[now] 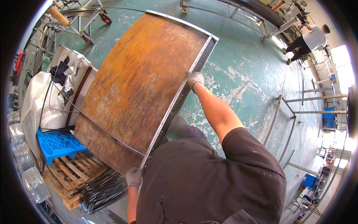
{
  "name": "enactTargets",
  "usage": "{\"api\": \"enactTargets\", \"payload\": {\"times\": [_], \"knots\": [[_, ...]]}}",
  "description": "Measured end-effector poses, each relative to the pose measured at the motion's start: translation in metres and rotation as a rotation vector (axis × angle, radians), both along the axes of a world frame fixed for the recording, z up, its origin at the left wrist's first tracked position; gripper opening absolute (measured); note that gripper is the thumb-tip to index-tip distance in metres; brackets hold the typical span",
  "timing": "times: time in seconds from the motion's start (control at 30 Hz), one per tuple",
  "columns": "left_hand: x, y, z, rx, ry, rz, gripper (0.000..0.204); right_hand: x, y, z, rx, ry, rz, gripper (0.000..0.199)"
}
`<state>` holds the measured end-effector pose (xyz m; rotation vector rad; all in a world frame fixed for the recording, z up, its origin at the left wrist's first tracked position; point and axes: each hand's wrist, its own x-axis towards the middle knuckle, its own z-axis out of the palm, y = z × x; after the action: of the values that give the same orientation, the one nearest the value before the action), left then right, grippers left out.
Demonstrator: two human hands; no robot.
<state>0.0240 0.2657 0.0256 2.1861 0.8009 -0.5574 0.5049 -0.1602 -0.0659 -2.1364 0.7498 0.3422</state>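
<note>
Measuring tape (173,104) runs along the rusty table (138,82) edge, pinched between left hand (133,177) and right hand (194,78).

The person's dark shirt hides the near corner of the rusty orange steel table (138,82) and most of the left forearm, while the stacked wooden pallets (72,173) beside that table run partly beneath it.

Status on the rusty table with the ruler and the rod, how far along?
Done: steel ruler lies along the rusty table's right edge. In hand: right hand presses the ruler's upper part, left hand grips its near end, where the thin dark rod crossing the table ends. Left: no mark or bend visible yet.
</note>
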Motion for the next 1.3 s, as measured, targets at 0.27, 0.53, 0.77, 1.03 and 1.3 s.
{"api": "enactTargets", "payload": {"times": [0.27, 0.53, 0.77, 1.03, 1.3], "knots": [[0.008, 0.006, 0.0, 0.024, 0.032, -0.013, 0.031, -0.02, -0.001, 0.003, -0.078, -0.128, -0.092, 0.054], [-0.008, 0.014, -0.035, -0.016, 0.009, -0.027, 0.032, -0.108, 0.023, 0.053, -0.152, 0.043, -0.053, 0.051], [-0.002, 0.016, -0.031, -0.041, 0.007, -0.037, 0.032, -0.111, 0.019, -0.009, -0.021, 0.088, -0.031, 0.052], [-0.008, 0.014, -0.034, -0.037, 0.009, -0.031, 0.032, -0.11, 0.026, -0.019, -0.075, 0.012, -0.03, 0.04], [-0.008, 0.011, -0.046, -0.045, 0.026, 0.002, 0.033, -0.106, 0.021, -0.023, -0.011, 0.016, -0.016, 0.042]]}}
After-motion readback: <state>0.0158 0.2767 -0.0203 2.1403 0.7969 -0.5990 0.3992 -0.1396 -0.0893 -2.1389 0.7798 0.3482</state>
